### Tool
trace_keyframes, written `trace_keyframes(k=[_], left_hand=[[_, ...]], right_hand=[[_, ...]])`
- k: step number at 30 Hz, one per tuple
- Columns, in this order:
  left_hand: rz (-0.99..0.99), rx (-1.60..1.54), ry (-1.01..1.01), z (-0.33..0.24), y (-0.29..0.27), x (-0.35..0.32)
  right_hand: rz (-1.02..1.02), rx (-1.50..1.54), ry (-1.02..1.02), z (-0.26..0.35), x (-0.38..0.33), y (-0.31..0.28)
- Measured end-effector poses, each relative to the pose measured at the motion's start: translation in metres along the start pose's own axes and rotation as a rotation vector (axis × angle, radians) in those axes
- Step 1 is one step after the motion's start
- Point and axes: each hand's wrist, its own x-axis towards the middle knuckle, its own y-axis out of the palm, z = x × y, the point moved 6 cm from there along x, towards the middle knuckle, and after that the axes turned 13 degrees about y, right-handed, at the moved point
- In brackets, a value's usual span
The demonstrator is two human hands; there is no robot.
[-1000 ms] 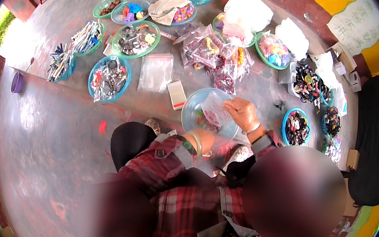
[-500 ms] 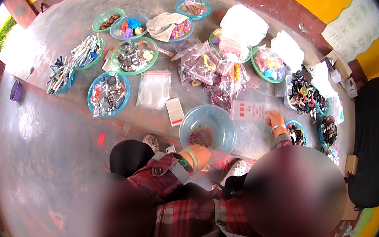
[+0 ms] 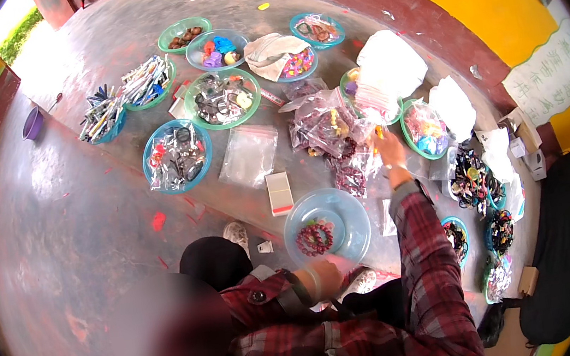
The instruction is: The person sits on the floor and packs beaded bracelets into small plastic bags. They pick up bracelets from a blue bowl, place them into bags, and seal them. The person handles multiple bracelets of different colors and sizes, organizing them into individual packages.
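My left hand (image 3: 322,278) is low in the head view, just in front of the clear blue basin (image 3: 358,222). It looks closed, with a smeared pinkish patch at its fingers that I cannot make out. Dark red bead bracelets (image 3: 314,238) lie inside the basin. My right hand (image 3: 389,152) reaches forward to the pile of clear plastic bags (image 3: 317,120). Its fingertips are at some orange-yellow beads (image 3: 379,132); whether they grip them cannot be seen. More dark red beads (image 3: 350,178) are in a bag beside that hand.
A small white box (image 3: 279,194) and flat clear zip bags (image 3: 250,155) lie beyond the basin. Bowls of pens (image 3: 145,81), bagged small goods (image 3: 179,155) and other items stand around. White sacks (image 3: 392,65) lie far right; hair-tie containers (image 3: 470,176) stand at right.
My right hand has moved forward from the printed clear bag to the orange-yellow beads. The print no longer shows there. My left hand has drawn back from over the basin, exposing the bracelets.
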Motion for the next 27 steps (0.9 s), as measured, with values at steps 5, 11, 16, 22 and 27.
trace_keyframes(k=[5,11,16,22,27], left_hand=[[-0.127,0.107,0.192,0.001,0.013,0.005],[-0.059,0.139,0.023,0.027,0.025,0.001],[-0.243,0.262,-0.159,0.049,0.013,0.005],[-1.064,-1.493,-0.382,0.089,0.015,-0.003],[-0.873,-1.976,-0.091,0.057,0.023,0.010]], right_hand=[[0.141,0.451,0.233,0.068,0.083,0.069],[0.180,0.701,0.201,0.112,0.059,0.096],[0.430,1.259,0.170,0.106,-0.049,0.015],[0.810,1.629,0.392,0.057,-0.195,-0.053],[0.861,1.796,0.440,0.020,-0.279,-0.050]])
